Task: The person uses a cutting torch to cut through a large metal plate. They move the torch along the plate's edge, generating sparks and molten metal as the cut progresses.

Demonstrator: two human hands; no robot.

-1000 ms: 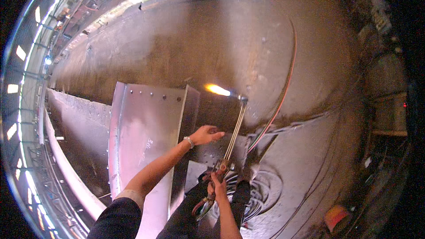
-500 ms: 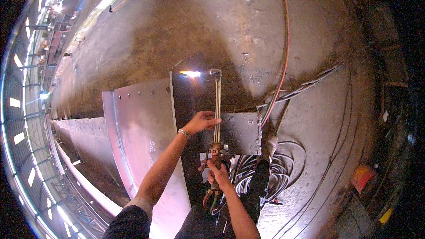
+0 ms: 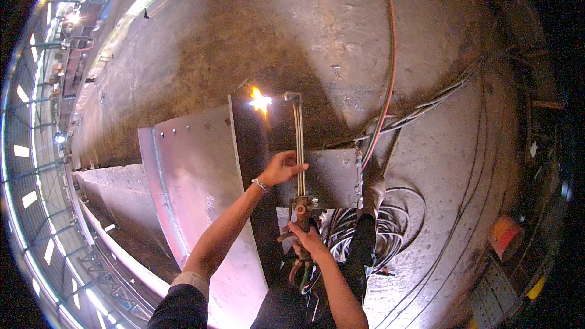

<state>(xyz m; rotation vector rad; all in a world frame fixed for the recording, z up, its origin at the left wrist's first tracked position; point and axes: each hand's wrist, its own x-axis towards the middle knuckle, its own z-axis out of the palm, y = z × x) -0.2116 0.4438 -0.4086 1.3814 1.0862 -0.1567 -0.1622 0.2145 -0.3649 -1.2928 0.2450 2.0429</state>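
A cutting torch (image 3: 299, 128) with long thin metal tubes stands upright in the view, its bent head at the top turned to the left. My left hand (image 3: 280, 169), with a bracelet at the wrist, grips the tubes partway up. Lower down, my right hand (image 3: 308, 241) is closed round the valve-end handle, part of which the fingers hide. Left of the head a bright flame (image 3: 261, 100) meets the dark face of a steel beam (image 3: 248, 140). The beam's broad pale plate (image 3: 198, 152) lies left of both hands.
A grey steel block (image 3: 334, 176) sits right of the torch. Beyond it are coiled hoses (image 3: 396, 225), a red hose (image 3: 393, 73) and bundled cables (image 3: 426, 108) across the floor. An orange-red bucket-like object (image 3: 506, 239) is at the right. My legs are below the torch.
The flame spot at the beam has changed from a sideways jet to a star-shaped glare with orange flames above and below. Both hands keep their hold; the view has shifted slightly.
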